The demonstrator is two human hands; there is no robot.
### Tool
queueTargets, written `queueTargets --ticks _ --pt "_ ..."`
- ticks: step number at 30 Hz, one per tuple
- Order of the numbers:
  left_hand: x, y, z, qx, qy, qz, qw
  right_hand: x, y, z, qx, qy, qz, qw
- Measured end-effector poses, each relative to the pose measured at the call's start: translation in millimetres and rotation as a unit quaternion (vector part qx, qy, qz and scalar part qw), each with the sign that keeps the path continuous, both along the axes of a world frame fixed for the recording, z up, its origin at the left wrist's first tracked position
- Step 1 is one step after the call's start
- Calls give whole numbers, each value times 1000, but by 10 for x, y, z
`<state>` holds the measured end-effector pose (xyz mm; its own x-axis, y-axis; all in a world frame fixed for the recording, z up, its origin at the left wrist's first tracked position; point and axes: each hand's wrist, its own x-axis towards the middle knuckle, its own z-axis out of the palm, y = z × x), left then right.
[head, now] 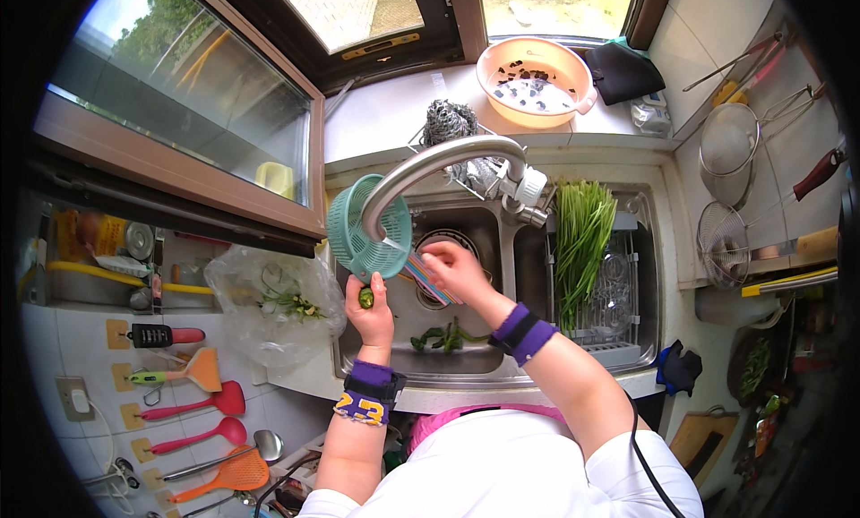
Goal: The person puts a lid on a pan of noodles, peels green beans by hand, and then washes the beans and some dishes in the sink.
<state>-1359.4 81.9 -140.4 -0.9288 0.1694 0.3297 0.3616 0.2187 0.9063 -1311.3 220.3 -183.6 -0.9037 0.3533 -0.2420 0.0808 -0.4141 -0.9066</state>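
My left hand grips the lower rim of a teal plastic colander tilted on its side, and a small green vegetable piece is held in the same hand. The curved steel faucet reaches across to the colander, with water coming from its spout. To the right of the colander is my right hand, fingers bent, above the left sink basin; whether it holds anything cannot be told. Colored straw-like strips show between the colander and this hand. Green leafy scraps lie in the basin.
Long green chives lie on a rack over the right basin. A clear plastic bag with green trimmings is at left. On the sill stands a peach basin with dark pieces in water. An open window juts in at upper left.
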Motion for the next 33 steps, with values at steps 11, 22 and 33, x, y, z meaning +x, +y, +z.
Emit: queueTargets --ticks 11,22,33 --pt "80 -66 -174 3 -14 23 1000 -580 -214 -30 -39 -41 38 998" --pt "209 -32 -238 20 -167 -101 981 -243 112 -543 256 -13 -64 965" --pt "-326 124 -253 212 -397 -49 892 1356 751 -83 417 -205 -97 880"
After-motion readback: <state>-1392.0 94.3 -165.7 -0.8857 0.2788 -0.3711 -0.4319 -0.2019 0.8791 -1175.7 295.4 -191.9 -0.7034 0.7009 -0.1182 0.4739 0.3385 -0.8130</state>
